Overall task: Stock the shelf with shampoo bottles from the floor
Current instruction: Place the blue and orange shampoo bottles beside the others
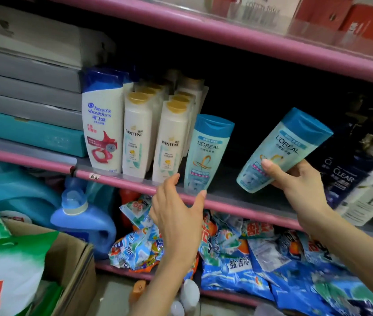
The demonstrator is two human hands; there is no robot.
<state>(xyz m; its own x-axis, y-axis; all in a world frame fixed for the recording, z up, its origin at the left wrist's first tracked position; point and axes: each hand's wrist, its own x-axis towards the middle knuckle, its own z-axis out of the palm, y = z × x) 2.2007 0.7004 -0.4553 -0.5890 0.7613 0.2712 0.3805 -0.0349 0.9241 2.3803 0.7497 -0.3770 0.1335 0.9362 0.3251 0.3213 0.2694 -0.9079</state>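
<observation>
We note the right hand (299, 179), its grip clamped on the base of a tilted L'Oreal bottle (283, 149) above the pink shelf (238, 201). Left of that grip, a second L'Oreal bottle (206, 153) stands on the shelf; the left hand (176, 215) is spread apart just below it, holding nothing.

Shelf edge (117, 181): pink. L'Oréal bottles (206, 153): pale aqua, blue caps. Pantene bottles (136, 137): white, gold caps. Detergent jug (83, 220): blue.
</observation>
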